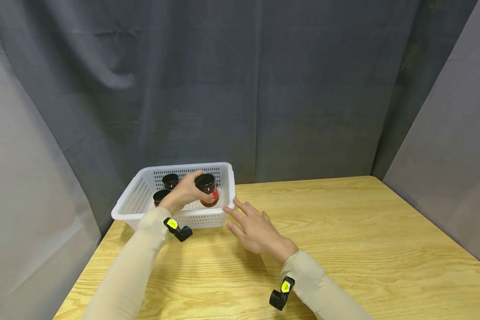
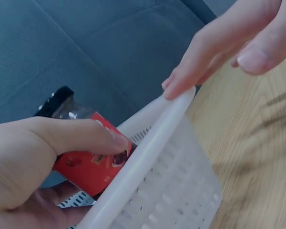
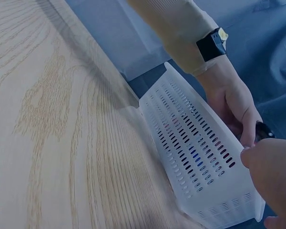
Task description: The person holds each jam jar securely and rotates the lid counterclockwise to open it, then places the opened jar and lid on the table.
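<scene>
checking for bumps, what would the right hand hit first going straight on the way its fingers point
The white basket, at its near right corner: the right hand points there, and a fingertip seems to touch it, though depth is unclear.

head: above, forward-down, farthest | left wrist: nearest, tilted | right wrist: near, tilted | shared: basket [image 1: 204, 221]

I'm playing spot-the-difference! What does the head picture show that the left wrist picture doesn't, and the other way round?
Only head: two other black lids and both sleeves.
Only left wrist: little pictures on the red label, clear to see.
Both: the table, the left hand holding a jar, and the right hand touching the basket.
</scene>
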`<state>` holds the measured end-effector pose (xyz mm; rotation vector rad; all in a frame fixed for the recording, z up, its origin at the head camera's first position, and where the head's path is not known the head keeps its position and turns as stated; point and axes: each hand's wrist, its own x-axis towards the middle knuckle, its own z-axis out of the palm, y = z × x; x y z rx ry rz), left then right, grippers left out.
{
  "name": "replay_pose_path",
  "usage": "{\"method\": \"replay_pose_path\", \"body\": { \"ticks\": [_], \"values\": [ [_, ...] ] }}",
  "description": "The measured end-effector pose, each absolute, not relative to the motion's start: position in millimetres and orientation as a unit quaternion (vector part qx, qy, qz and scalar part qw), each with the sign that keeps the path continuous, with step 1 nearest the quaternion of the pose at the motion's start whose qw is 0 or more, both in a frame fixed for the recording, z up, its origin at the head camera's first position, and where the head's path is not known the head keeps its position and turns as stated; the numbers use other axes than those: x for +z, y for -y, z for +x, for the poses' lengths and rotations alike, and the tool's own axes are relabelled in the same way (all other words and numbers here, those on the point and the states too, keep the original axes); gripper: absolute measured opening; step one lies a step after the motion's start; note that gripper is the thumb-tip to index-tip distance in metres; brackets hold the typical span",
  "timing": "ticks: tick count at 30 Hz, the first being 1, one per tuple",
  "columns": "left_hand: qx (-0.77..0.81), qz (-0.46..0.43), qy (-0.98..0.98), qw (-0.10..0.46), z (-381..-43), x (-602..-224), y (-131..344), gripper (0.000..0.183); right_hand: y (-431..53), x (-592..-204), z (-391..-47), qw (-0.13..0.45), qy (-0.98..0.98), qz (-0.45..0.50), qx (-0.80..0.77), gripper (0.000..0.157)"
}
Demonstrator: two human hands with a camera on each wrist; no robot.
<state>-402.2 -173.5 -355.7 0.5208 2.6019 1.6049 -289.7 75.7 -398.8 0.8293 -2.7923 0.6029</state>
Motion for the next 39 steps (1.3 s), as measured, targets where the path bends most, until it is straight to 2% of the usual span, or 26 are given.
{"method": "replay_pose_path", "body": {
  "ticks": [5,13,20,29,39],
  "values": [
    [0.551,0.186,-0.813,0.020,-399,-355,171,0.075,-76,-400,-292,0.086,0.937,0.272,0.202,0.051],
    [0.571,0.152,-0.807,0.011,-395,-351,167,0.067,-80,-399,-293,0.073,0.934,0.275,0.215,0.051],
    [0.599,0.165,-0.784,0.014,-392,-349,165,0.059,-85,-399,-295,0.070,0.934,0.276,0.216,0.051],
    [0.657,0.200,-0.726,0.047,-380,-349,152,0.052,-90,-392,-296,0.080,0.929,0.287,0.221,0.049],
    [0.629,0.187,-0.754,0.012,-367,-357,145,0.057,-96,-397,-294,0.079,0.920,0.310,0.228,0.048]
  ]
}}
